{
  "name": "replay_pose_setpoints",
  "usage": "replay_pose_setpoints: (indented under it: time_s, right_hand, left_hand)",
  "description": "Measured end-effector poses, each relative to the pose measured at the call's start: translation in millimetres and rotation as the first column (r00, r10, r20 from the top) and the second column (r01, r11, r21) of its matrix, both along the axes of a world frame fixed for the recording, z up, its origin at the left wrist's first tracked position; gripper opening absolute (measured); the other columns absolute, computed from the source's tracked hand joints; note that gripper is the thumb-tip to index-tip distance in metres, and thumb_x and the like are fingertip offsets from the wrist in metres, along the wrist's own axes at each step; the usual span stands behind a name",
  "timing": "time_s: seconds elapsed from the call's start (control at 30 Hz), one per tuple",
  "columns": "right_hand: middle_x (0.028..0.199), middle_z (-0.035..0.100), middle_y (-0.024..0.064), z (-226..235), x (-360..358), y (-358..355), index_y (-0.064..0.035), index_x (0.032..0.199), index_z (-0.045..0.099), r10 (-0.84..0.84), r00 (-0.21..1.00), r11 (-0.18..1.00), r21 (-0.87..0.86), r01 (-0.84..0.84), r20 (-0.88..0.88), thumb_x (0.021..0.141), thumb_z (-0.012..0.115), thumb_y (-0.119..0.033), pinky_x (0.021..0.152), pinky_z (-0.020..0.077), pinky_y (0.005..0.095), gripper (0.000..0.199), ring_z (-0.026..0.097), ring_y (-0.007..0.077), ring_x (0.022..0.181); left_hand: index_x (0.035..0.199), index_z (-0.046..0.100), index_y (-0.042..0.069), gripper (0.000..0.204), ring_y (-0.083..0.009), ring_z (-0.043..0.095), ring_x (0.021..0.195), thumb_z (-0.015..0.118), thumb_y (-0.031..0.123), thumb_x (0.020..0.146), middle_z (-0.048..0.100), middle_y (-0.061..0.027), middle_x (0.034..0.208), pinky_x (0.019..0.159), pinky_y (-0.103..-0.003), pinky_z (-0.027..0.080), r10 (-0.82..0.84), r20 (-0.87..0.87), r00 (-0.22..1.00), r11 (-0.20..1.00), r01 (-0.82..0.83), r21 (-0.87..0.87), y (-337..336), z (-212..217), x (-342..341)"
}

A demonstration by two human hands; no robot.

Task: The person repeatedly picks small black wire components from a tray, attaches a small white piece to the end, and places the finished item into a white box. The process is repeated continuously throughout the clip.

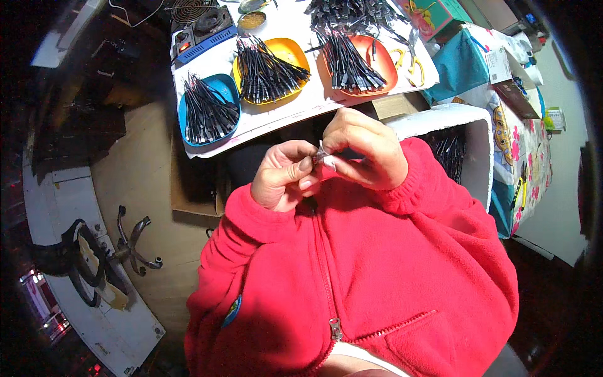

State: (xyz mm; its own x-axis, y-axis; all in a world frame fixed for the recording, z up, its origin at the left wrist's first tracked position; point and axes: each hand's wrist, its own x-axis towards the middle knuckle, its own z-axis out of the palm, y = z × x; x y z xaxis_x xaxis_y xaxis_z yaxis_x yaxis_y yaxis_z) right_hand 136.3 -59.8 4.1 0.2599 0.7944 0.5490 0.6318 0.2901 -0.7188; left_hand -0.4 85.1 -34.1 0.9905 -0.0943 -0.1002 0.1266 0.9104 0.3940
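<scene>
In front of my red jacket, both hands meet just below the table edge. Between their fingertips is a small crumpled white piece (328, 161), thin like tissue or film; its kind is not clear. My left hand (275, 178) is closed, thumb and index finger pinching at the piece's left side. From the right, my right hand (370, 149) pinches the same piece, its fingers curled. Any smaller part inside the pinch is hidden. Beyond the hands, black cables with metal plugs lie bunched in a blue tray (234, 90), a yellow tray (294, 51) and an orange-red tray (384, 60).
On the white table (270, 119), yellow-handled scissors (414, 70) lie at right, and a blue-edged electrical box (210, 47) sits at back left. A pile of cables (355, 14) is at the back. Right of me stands a white foam box (474, 114); an office chair (94, 257) is at left.
</scene>
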Motion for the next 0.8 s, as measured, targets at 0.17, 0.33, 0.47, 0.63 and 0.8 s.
replay_pose_setpoints:
  time_s: [0.17,0.33,0.47,0.63,0.8]
  right_hand:
    - [0.082,0.056,0.0018,-6,-14,-9,0.0008,0.093,0.058,-0.028,0.668,0.971,-0.179,-0.159,-0.743,0.089,0.062,-0.009,0.068,0.0451,0.0236,0.012,0.053,0.0062,0.078]
    - [0.088,0.058,0.0043,-4,-4,-10,0.0005,0.099,0.059,-0.018,0.731,0.975,-0.174,-0.139,-0.682,0.087,0.065,-0.009,0.071,0.0468,0.0236,0.017,0.056,0.0099,0.081]
    - [0.091,0.058,0.0084,2,9,-9,-0.0035,0.1,0.06,-0.005,0.985,0.989,-0.145,-0.02,-0.175,0.076,0.071,-0.004,0.072,0.0479,0.0304,0.026,0.059,0.0215,0.083]
    - [0.09,0.057,0.0094,-3,12,0,-0.0035,0.093,0.058,-0.006,1.0,0.999,-0.034,0.005,-0.029,0.075,0.068,-0.001,0.07,0.0464,0.0332,0.02,0.057,0.0271,0.081]
    - [0.085,0.056,0.0107,-9,21,9,-0.0016,0.088,0.055,0.035,0.978,0.999,-0.023,-0.04,-0.205,0.08,0.066,-0.003,0.072,0.046,0.0341,0.014,0.056,0.0275,0.08]
  left_hand:
    - [0.09,0.066,-0.001,0.006,-0.008,0.054,0.06,0.063,0.0,0.085,0.062,-0.0032,0.074,0.056,-0.02,0.043,0.22,0.301,0.928,0.169,-0.341,0.925,0,23,-8]
    - [0.093,0.067,-0.004,0.01,-0.0071,0.054,0.061,0.064,0.001,0.085,0.064,-0.0051,0.076,0.055,-0.02,0.043,0.244,0.283,0.928,0.24,-0.34,0.909,2,30,-5]
    - [0.095,0.067,-0.004,0.011,-0.0074,0.053,0.061,0.063,0.002,0.086,0.064,-0.0057,0.077,0.056,-0.02,0.043,0.276,0.235,0.932,0.363,-0.328,0.872,3,27,-2]
    - [0.096,0.066,-0.004,0.011,-0.0078,0.053,0.062,0.062,0.001,0.086,0.062,-0.0051,0.075,0.057,-0.02,0.043,0.258,0.181,0.949,0.374,-0.271,0.887,5,22,2]
    - [0.097,0.066,-0.004,0.012,-0.0065,0.055,0.063,0.063,0.0,0.086,0.063,-0.0042,0.077,0.058,-0.019,0.045,0.259,0.13,0.957,0.387,-0.226,0.894,10,32,14]
